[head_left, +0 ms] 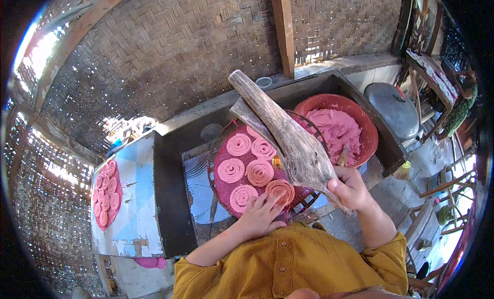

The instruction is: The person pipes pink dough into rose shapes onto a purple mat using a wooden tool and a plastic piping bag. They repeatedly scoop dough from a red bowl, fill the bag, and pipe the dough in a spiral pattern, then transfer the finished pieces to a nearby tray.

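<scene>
My right hand is closed round the narrow end of a large forked piece of weathered wood. The wood slants up to the left over a round pink tray, hiding part of it. On the tray lie several pink dough coils, wound in spirals with frilled edges. A more orange-toned coil sits at the tray's near side. My left hand lies with fingers spread, its fingertips touching that coil and close to the pink one beside it. Something yellow shows partly behind the wood.
A red basin of pink dough with a stick in it stands right of the tray. Both sit within a dark wooden trough. A lidded metal pot is farther right. More coils lie on a pink mat at left.
</scene>
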A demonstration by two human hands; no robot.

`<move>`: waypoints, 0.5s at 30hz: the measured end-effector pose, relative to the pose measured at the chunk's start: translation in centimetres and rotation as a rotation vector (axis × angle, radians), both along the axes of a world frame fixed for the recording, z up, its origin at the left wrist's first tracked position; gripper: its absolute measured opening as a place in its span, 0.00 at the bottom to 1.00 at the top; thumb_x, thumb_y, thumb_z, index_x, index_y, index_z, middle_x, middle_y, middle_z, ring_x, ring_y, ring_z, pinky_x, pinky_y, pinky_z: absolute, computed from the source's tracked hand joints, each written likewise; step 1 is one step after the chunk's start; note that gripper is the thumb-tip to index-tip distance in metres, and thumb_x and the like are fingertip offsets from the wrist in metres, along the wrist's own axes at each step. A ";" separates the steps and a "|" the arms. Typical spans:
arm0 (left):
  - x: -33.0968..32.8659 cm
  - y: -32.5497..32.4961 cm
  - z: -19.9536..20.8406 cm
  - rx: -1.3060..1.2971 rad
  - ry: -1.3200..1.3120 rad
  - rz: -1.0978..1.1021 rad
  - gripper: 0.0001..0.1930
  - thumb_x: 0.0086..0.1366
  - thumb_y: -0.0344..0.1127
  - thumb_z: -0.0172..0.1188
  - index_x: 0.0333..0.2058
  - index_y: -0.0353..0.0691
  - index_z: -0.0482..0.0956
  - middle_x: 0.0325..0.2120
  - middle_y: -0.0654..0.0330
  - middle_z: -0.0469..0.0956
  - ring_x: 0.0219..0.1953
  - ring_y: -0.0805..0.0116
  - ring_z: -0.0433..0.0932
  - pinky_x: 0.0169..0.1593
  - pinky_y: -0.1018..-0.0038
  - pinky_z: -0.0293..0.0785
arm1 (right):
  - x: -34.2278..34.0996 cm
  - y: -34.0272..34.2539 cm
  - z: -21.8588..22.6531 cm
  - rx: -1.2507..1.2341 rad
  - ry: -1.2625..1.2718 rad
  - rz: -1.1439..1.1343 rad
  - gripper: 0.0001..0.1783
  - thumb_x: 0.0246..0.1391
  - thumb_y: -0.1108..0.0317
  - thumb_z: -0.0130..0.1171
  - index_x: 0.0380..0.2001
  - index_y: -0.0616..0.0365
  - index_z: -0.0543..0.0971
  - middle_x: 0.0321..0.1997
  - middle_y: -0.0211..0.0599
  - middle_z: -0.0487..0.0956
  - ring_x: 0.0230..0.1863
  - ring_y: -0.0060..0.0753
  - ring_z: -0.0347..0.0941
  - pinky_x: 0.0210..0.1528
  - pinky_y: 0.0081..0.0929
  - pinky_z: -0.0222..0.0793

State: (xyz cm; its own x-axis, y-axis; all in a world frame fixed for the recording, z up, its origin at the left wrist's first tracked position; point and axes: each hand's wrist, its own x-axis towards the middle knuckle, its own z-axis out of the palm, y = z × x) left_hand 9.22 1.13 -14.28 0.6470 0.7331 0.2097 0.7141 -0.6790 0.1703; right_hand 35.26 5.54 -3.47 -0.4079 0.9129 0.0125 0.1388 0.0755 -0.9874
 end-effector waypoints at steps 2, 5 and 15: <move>0.0 0.0 -0.1 -0.024 -0.022 -0.001 0.32 0.53 0.58 0.53 0.52 0.42 0.65 0.58 0.55 0.54 0.52 0.51 0.59 0.50 0.51 0.57 | 0.3 0.2 -0.2 -0.003 -0.022 0.007 0.26 0.51 0.48 0.54 0.30 0.66 0.75 0.20 0.29 0.72 0.25 0.16 0.64 0.25 0.21 0.62; -0.3 0.1 0.5 -0.027 -0.040 0.035 0.34 0.52 0.58 0.54 0.52 0.43 0.65 0.58 0.57 0.55 0.52 0.55 0.59 0.51 0.55 0.56 | 0.5 0.2 -0.1 0.006 -0.019 0.006 0.25 0.51 0.49 0.54 0.30 0.66 0.75 0.21 0.29 0.72 0.26 0.16 0.64 0.26 0.22 0.63; -1.0 -0.6 0.8 0.073 0.078 0.011 0.33 0.50 0.59 0.54 0.52 0.47 0.66 0.57 0.61 0.56 0.52 0.59 0.58 0.50 0.57 0.55 | 0.9 0.1 -0.3 -0.074 0.023 0.025 0.24 0.52 0.51 0.54 0.32 0.66 0.75 0.22 0.29 0.73 0.26 0.16 0.65 0.27 0.22 0.64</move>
State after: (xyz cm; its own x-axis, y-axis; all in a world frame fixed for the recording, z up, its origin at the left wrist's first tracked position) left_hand 8.27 0.48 -13.48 0.6552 0.7251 0.2120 0.7311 -0.6793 0.0638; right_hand 36.14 5.59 -3.77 -0.4314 0.9011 -0.0445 0.1146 0.0058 -0.9934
